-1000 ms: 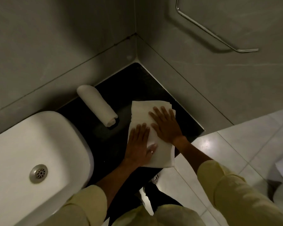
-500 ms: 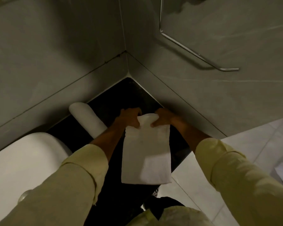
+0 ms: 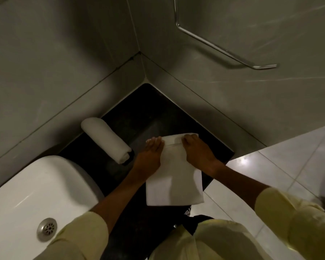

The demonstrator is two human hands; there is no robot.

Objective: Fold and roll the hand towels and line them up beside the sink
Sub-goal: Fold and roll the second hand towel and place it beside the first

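Note:
A white folded hand towel [image 3: 174, 177] lies on the black counter [image 3: 144, 113], its near end hanging past the counter's front edge. My left hand [image 3: 150, 156] grips the towel's far left corner and my right hand [image 3: 197, 151] grips its far right corner; a small fold shows at that far end. A rolled white towel [image 3: 106, 139] lies to the left, between the folded towel and the white sink [image 3: 32, 199], close to the wall.
Grey tiled walls meet in a corner behind the counter. A metal towel bar [image 3: 223, 49] is fixed to the right wall. Pale floor tiles [image 3: 270, 166] show on the right. The sink's drain [image 3: 46, 229] sits low left.
Both hands went from lying flat on the towel's middle to gripping its far end, where a fold has begun. The view has shifted.

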